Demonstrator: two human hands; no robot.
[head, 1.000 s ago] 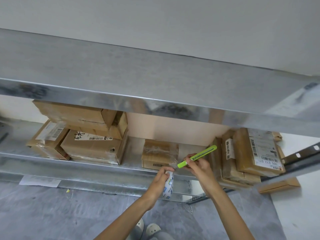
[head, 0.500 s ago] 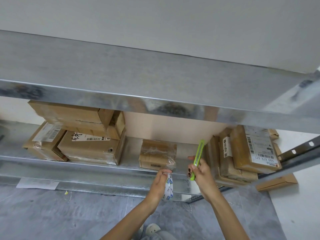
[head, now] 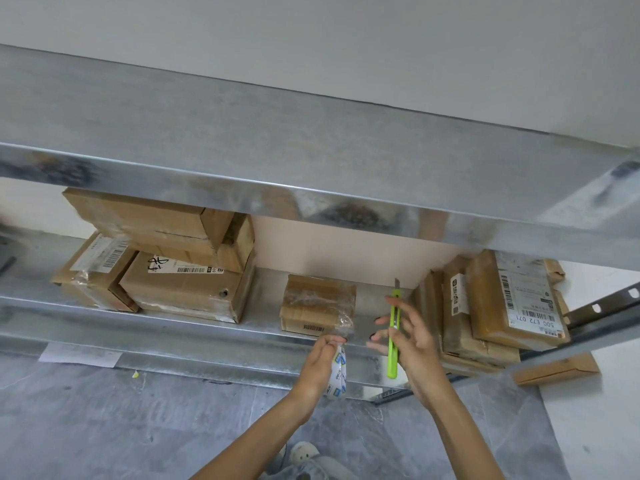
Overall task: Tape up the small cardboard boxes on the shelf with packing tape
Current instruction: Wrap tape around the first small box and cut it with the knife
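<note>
- My left hand (head: 317, 367) grips the tape roll (head: 337, 375) just below the shelf edge (head: 173, 329), fingers curled round it.
- A clear strip runs from the roll up to the front right corner of the small box (head: 318, 301), which sits mid-shelf.
- My right hand (head: 414, 341) holds the green knife (head: 393, 341) blade up, fingers loosely splayed.
- I judge this the cutting step: next, the blade must meet the taut strip near the roll.
</note>
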